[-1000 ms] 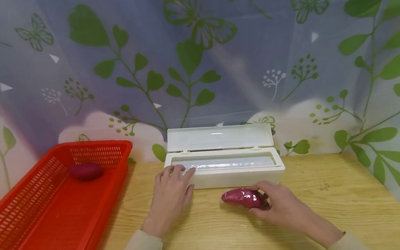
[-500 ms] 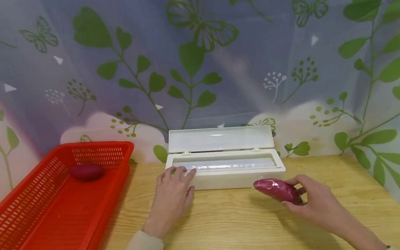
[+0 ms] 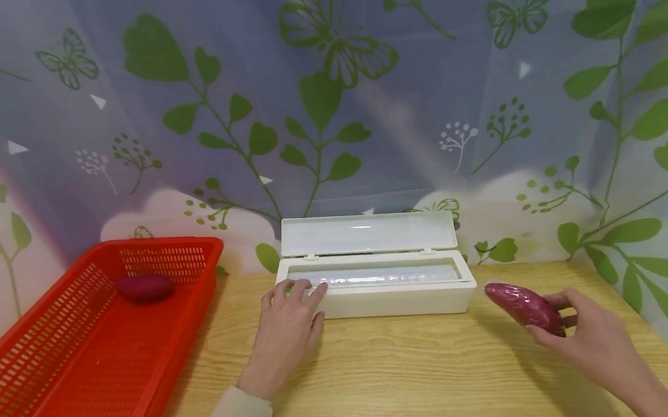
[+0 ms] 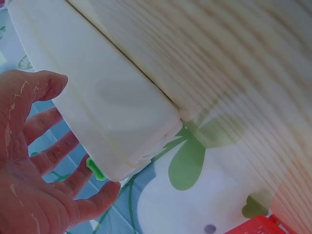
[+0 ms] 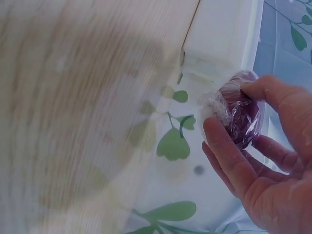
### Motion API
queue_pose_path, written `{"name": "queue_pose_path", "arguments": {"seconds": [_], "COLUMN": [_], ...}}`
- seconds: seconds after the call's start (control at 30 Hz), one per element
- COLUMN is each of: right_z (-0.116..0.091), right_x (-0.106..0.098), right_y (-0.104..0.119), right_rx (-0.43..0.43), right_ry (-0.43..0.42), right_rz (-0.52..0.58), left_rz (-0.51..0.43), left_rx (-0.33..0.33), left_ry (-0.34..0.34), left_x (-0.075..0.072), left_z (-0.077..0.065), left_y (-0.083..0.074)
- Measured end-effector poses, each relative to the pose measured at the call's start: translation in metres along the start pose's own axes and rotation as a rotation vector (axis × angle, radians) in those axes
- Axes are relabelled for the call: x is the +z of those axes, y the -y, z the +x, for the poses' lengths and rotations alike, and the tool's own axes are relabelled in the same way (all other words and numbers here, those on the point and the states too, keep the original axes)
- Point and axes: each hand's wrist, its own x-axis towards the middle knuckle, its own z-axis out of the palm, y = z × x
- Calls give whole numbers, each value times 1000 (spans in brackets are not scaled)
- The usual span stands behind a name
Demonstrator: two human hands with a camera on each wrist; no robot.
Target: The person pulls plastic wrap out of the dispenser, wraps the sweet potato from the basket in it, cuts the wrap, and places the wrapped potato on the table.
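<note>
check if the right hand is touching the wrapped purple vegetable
Touching. The right wrist view shows the right hand gripping the wrapped purple vegetable, plainly pressing on it from two sides.

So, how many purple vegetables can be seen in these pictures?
2. One purple vegetable lies near the far end of the red basket; a second vegetable, wrapped in clear film, is held in the right hand. No others show.

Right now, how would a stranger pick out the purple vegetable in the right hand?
Start at the wooden table and find the long white box at its back. Just to the box's right, the right hand holds the purple vegetable. It is held and wrapped in shiny clear film, while the other purple one lies in the red basket.
</note>
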Motion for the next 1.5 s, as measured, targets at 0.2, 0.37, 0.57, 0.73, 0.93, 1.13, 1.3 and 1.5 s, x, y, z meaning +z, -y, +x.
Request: {"name": "queue_pose_path", "arguments": {"seconds": [0.2,0.37,0.57,0.73,0.93,1.13,1.3,1.5], "right_z": [0,6,15,24,29,31,32,32], "right_x": [-4,-10,-14,-15,-13,-11,-10,-9], "right_y": [-17,-35,-50,-58,-67,-73,-77,-79], "right_rx": [40,133,205,235,264,281,300,324], "right_ry": [-40,-10,-6,4,40,80,108,140], "right_rz": [-22,-45,-66,-102,-105,-110,-109,-103], "left_rz": [6,-1,-8,-11,-16,-18,-5,-2], "left_rx": [-5,-13,-18,-20,-19,-13,-6,-8], "left_ry": [11,11,13,18,19,19,12,8], "left_x": [0,1,0,0,-1,0,1,0], "left_z": [-1,-2,-2,-1,0,0,0,-1], "left_y": [0,0,1,1,1,1,1,0]}}
